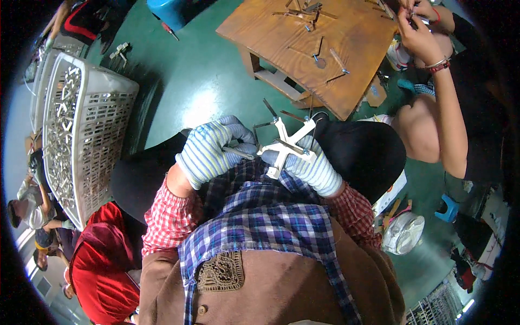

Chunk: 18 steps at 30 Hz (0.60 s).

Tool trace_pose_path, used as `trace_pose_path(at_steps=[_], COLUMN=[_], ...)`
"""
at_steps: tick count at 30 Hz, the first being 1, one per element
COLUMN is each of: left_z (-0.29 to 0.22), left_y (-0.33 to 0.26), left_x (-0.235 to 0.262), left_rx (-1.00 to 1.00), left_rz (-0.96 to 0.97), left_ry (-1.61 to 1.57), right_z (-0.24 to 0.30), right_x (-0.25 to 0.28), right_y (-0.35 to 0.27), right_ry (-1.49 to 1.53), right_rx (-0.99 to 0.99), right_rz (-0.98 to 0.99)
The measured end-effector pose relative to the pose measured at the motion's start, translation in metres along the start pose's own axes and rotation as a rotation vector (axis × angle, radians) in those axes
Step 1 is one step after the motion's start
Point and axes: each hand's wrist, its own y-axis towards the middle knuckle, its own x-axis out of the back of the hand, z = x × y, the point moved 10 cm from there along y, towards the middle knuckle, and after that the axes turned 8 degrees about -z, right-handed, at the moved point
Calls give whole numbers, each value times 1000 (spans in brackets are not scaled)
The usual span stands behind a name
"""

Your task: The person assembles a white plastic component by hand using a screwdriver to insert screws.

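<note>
From the head view, looking down over the lap, I saw a white cross-shaped frame held above the seated person's knees, tilted. The gloved right hand was closed around its lower right side. The gloved left hand was just beside it, thumb and fingers pinched together on a small metal piece.

The work looked partway along to me: dark metal strips already stuck out from the frame's upper arms, while the lower left end seemed bare, so I judged some fitting was left there. I couldn't tell how firmly anything was fastened.

More loose strips lay on the wooden table ahead, and a co-worker's hands were busy at its right edge. To the left, a white basket held many small pale parts.
</note>
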Motion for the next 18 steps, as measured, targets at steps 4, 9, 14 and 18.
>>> trace_pose_path(at_steps=[4, 9, 14, 18], left_z=[-5, -4, -27, -41], left_y=[1, -2, -1, -8], left_x=[1, -1, -4, -11], left_rx=[-29, -77, -207, -380], left_rz=[-20, -23, 54, 170], left_ry=[9, -4, 16, -20], right_z=[-41, 13, 5, 25], right_x=[-23, 13, 13, 29], right_y=[-9, 10, 8, -2], right_ry=[1285, 196, 418, 308], right_rx=[-515, -20, -83, 29], right_rz=[-63, -49, -56, -3])
